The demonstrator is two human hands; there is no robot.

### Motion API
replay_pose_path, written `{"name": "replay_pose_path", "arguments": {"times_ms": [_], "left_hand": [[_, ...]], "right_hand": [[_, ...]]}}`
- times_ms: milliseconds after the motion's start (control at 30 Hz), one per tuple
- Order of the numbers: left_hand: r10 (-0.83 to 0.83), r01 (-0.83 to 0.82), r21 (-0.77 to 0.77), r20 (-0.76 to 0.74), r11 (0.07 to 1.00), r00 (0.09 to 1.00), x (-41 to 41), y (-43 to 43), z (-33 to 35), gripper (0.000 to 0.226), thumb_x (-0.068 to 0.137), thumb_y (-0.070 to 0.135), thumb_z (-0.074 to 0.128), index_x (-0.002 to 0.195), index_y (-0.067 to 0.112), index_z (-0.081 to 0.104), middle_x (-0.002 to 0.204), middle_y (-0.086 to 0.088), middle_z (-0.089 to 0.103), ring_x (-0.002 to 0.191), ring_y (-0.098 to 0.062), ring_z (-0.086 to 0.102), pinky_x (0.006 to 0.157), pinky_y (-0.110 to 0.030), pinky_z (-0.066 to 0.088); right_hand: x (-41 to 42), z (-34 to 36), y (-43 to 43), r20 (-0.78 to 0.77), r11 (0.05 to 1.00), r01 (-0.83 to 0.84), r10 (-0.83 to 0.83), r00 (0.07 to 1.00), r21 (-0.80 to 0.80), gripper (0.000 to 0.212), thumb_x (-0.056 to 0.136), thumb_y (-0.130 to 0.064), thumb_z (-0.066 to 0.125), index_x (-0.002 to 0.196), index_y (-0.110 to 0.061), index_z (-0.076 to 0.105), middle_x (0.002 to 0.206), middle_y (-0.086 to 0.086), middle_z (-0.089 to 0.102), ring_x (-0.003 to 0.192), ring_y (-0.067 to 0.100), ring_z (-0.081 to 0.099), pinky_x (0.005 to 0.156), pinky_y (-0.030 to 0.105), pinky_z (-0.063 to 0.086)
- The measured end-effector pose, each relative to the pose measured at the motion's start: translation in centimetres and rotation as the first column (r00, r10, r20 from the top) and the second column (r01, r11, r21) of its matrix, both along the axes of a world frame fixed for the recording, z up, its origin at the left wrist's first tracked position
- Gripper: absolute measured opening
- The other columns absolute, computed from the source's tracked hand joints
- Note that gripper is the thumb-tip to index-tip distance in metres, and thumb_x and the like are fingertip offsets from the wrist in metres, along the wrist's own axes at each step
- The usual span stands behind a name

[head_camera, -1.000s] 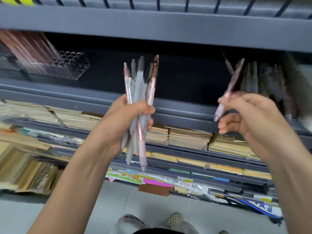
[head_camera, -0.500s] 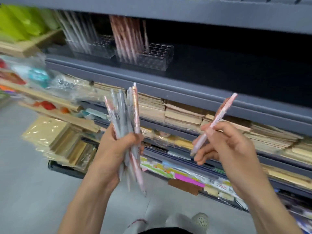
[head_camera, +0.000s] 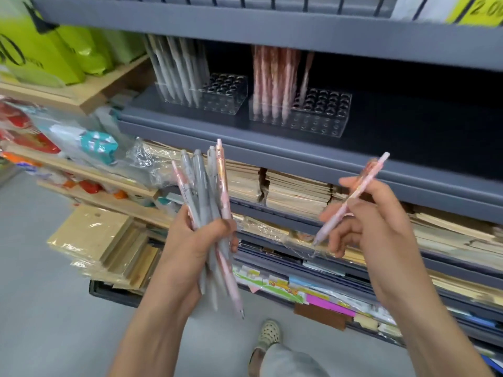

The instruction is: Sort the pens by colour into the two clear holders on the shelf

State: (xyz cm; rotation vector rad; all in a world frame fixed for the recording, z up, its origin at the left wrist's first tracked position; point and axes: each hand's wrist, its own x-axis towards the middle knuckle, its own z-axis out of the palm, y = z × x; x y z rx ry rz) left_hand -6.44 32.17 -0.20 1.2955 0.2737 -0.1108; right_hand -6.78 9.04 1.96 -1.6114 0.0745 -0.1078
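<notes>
The grey shelf [head_camera: 299,156] carries two clear holders toward its left end. The left holder [head_camera: 226,99] and the right holder [head_camera: 324,115] stand just beside each other, a narrow gap between them, the right one nearer the front edge. Grey pens [head_camera: 177,69] fill the left side of the left holder. Pink pens [head_camera: 272,77] fill the left side of the right holder, with one more standing slightly apart on their right. Blur prevents an exact count of either group.

Both forearms reach up in front of the shelf's front edge, below the holders. The left hand [head_camera: 196,248] is fisted round a bundle of pens [head_camera: 204,186] held nearly upright, thumb across the front. Five tops show above the fist: three grey and two pink. The right hand [head_camera: 381,229] pinches one single pink pen [head_camera: 362,186] between thumb and forefinger, the other fingers loosely curled beneath. That pen tilts, tip down to the left, button end up to the right.
</notes>
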Motion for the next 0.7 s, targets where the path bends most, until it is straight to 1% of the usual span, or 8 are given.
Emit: {"name": "replay_pose_path", "arguments": {"times_ms": [67, 133, 267, 367, 467, 533, 633, 700], "left_hand": [[-0.002, 0.002, -0.014, 0.016, 1.0, 1.0, 1.7, 0.5, -0.1, 0.039, 0.064, 0.008, 0.073, 0.101, 0.013, 0.06, 0.072, -0.011, 0.064, 0.055, -0.021, 0.06, 0.044, -0.03, 0.049], [-0.005, 0.005, -0.007, 0.027, 1.0, 1.0, 3.2, 0.9, -0.2, 0.038, 0.066, 0.007, 0.072, 0.101, 0.012, 0.059, 0.07, -0.009, 0.063, 0.055, -0.02, 0.06, 0.046, -0.028, 0.049], [-0.034, 0.034, 0.003, 0.037, 0.999, 0.999, 5.7, 1.8, 0.1, 0.039, 0.066, 0.009, 0.073, 0.102, 0.011, 0.058, 0.068, -0.007, 0.064, 0.056, -0.019, 0.061, 0.046, -0.027, 0.05], [-0.047, 0.048, -0.007, 0.055, 0.999, 0.997, 7.3, 1.9, 0.2, 0.037, 0.067, 0.008, 0.072, 0.101, 0.012, 0.059, 0.068, -0.005, 0.066, 0.057, -0.017, 0.063, 0.049, -0.028, 0.053], [-0.076, 0.078, -0.03, 0.067, 0.996, 0.995, 8.5, 1.8, 0.4, 0.036, 0.066, 0.007, 0.071, 0.1, 0.01, 0.058, 0.066, -0.005, 0.065, 0.055, -0.017, 0.061, 0.047, -0.028, 0.052], [-0.097, 0.099, -0.032, 0.07, 0.995, 0.993, 9.1, 1.7, 0.5, 0.036, 0.066, 0.006, 0.071, 0.099, 0.011, 0.058, 0.066, -0.006, 0.064, 0.055, -0.017, 0.061, 0.046, -0.028, 0.051], [-0.137, 0.139, -0.027, 0.065, 0.99, 0.988, 10.1, 1.9, 0.6, 0.036, 0.066, 0.007, 0.071, 0.099, 0.013, 0.058, 0.065, -0.006, 0.064, 0.056, -0.018, 0.061, 0.045, -0.029, 0.052], [-0.165, 0.168, -0.025, 0.073, 0.986, 0.984, 10.7, 2.1, 0.7, 0.037, 0.065, 0.007, 0.07, 0.1, 0.013, 0.058, 0.068, -0.007, 0.065, 0.056, -0.019, 0.061, 0.045, -0.028, 0.052]], "right_hand": [[1.8, 0.2, 0.5, 0.026, 0.999, 0.025, -0.025, 0.999, -0.027, 0.024, 0.103, -0.021, 0.041, 0.104, -0.035, 0.06, 0.078, 0.006, 0.069, 0.052, 0.017, 0.056, 0.046, 0.024, 0.048], [3.7, 0.3, 0.9, 0.059, 0.998, 0.037, -0.033, 0.998, -0.059, 0.017, 0.102, -0.026, 0.046, 0.104, -0.036, 0.06, 0.079, 0.004, 0.07, 0.054, 0.013, 0.055, 0.048, 0.022, 0.048], [7.5, 0.9, 1.5, 0.159, 0.995, 0.077, -0.067, 0.985, -0.059, 0.017, 0.103, -0.024, 0.042, 0.112, -0.031, 0.055, 0.09, 0.002, 0.074, 0.066, 0.008, 0.059, 0.059, 0.019, 0.05], [10.4, 2.0, 1.5, 0.243, 0.986, 0.158, -0.141, 0.96, -0.05, 0.013, 0.099, -0.023, 0.044, 0.104, -0.027, 0.055, 0.093, 0.0, 0.074, 0.076, 0.014, 0.068, 0.069, 0.023, 0.055], [13.0, 3.2, 1.2, 0.297, 0.968, 0.249, -0.233, 0.926, -0.017, 0.013, 0.094, -0.016, 0.05, 0.102, -0.023, 0.059, 0.089, -0.004, 0.072, 0.085, 0.015, 0.072, 0.077, 0.025, 0.058], [14.6, 3.7, 1.2, 0.334, 0.957, 0.288, -0.261, 0.906, -0.031, 0.013, 0.093, -0.008, 0.056, 0.099, -0.019, 0.059, 0.083, -0.004, 0.071, 0.082, 0.012, 0.072, 0.078, 0.024, 0.058], [17.2, 4.1, 1.6, 0.317, 0.941, 0.319, -0.271, 0.909, -0.109, 0.023, 0.091, 0.004, 0.058, 0.091, -0.019, 0.057, 0.078, -0.008, 0.069, 0.079, 0.014, 0.069, 0.085, 0.03, 0.056], [18.8, 4.3, 1.9, 0.259, 0.904, 0.367, -0.309, 0.915, -0.22, 0.021, 0.091, 0.002, 0.059, 0.089, -0.019, 0.058, 0.083, -0.002, 0.067, 0.086, 0.019, 0.067, 0.091, 0.034, 0.054]]}}
